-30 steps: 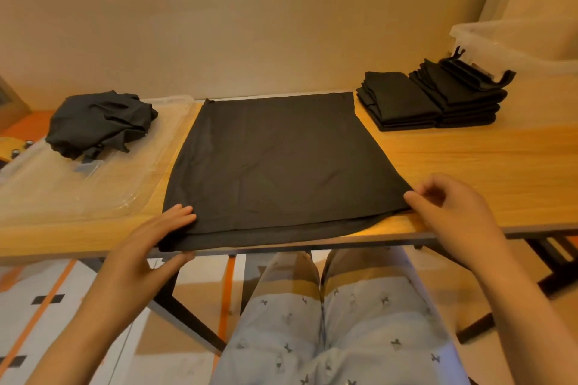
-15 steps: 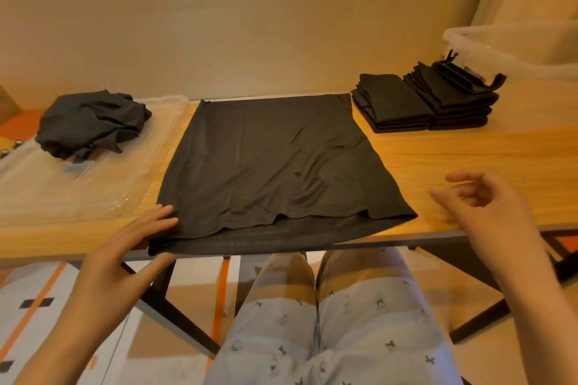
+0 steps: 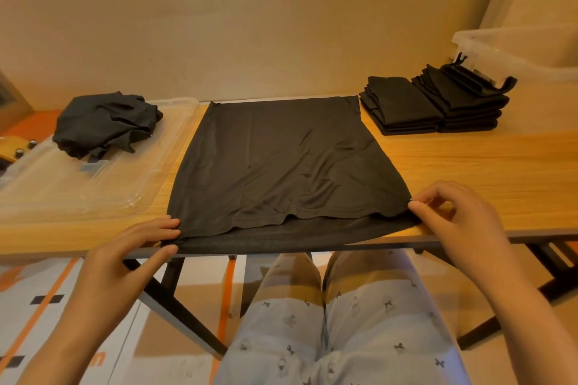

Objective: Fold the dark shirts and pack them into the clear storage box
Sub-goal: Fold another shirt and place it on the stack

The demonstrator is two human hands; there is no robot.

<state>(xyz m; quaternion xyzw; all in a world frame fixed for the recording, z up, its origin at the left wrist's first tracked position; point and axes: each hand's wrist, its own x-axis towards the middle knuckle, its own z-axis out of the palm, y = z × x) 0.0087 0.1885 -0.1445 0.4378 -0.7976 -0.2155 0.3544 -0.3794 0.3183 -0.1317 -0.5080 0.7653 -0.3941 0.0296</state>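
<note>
The left hand [image 3: 131,247] pinches the near left corner of the shirt [image 3: 281,162], and the right hand [image 3: 463,222] pinches its near right corner. The shirt lies spread flat on the table [image 3: 484,159] with its hem at the near edge. Far right, two folded stacks [image 3: 403,109] sit just beside the box [image 3: 519,53]; at the left, a crumpled pile [image 3: 103,122] lies on a clear lid [image 3: 62,197].

your one head view looks forward and down, close over the table's [image 3: 469,166] near edge and your lap.
</note>
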